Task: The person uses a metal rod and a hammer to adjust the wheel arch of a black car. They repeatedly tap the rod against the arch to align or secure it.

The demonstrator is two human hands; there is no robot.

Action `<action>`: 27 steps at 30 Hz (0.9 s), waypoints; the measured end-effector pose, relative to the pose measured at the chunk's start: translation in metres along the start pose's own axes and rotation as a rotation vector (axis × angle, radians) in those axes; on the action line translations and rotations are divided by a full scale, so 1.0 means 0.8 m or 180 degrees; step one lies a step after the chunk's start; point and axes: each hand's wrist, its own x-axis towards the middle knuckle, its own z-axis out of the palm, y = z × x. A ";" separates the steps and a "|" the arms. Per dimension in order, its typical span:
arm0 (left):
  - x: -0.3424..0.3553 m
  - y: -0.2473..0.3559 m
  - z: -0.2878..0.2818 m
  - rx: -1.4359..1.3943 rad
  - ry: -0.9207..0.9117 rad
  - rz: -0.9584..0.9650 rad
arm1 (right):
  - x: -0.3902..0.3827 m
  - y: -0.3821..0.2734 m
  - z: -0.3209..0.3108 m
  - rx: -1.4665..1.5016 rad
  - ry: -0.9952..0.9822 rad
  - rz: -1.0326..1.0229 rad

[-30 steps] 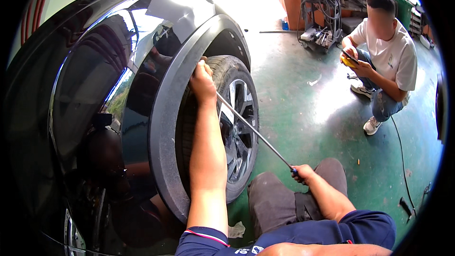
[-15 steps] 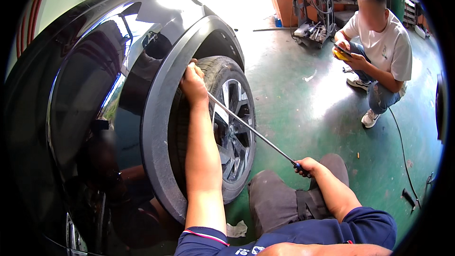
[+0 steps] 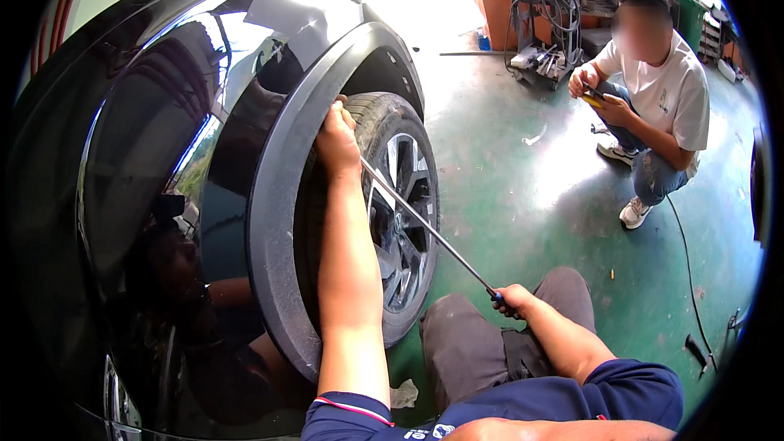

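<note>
While your right hand (image 3: 514,300) wraps around the handle (image 3: 496,296) of a long-shafted tool (image 3: 441,240), its shaft slants across the wheel (image 3: 402,273) to your left wrist; your left hand (image 3: 336,139) curls at the wheel-arch trim (image 3: 273,220), its grip impossible to tell.

Looking down and forward from head height, from the left one of a pair worn side by side, through a wide fisheye lens; upright, unmirrored, dark at the corners, bending straight edges toward the border; nearest to the navy shirt (image 3: 531,400) and grey trousers (image 3: 465,347) below, close over the left hand (image 3: 337,144) and right hand (image 3: 514,300), reaching left along the black car (image 3: 139,188) and, farther off, out across the green floor (image 3: 490,196) to the crouching person (image 3: 665,102)
</note>
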 end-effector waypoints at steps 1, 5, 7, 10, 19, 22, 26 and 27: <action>0.000 -0.002 0.001 -0.0031 -0.0020 -0.0017 | 0.007 -0.001 -0.010 -0.0107 -0.0027 -0.0075; 0.000 -0.004 0.005 -0.0126 -0.0051 -0.0101 | 0.013 0.003 -0.037 -0.0112 -0.0103 0.0002; 0.000 -0.004 0.005 -0.0087 -0.0076 -0.0107 | 0.009 0.003 -0.036 -0.0164 -0.0147 0.0031; 0.001 -0.005 0.001 0.0048 -0.0102 -0.0015 | 0.003 0.002 -0.033 -0.0199 -0.0140 0.0064; 0.002 -0.005 0.003 0.0089 -0.0076 0.0027 | 0.035 0.037 0.002 0.0379 -0.0075 -0.0063; 0.003 -0.002 -0.002 0.0164 -0.0041 0.0013 | 0.034 0.041 0.053 0.0544 0.0174 -0.0387; 0.000 0.004 0.001 0.0153 -0.0052 0.0020 | 0.001 0.017 0.019 0.0309 -0.0017 -0.0016; -0.001 0.004 0.003 0.0109 -0.0066 -0.0001 | 0.013 0.019 -0.002 0.0058 -0.0053 0.0016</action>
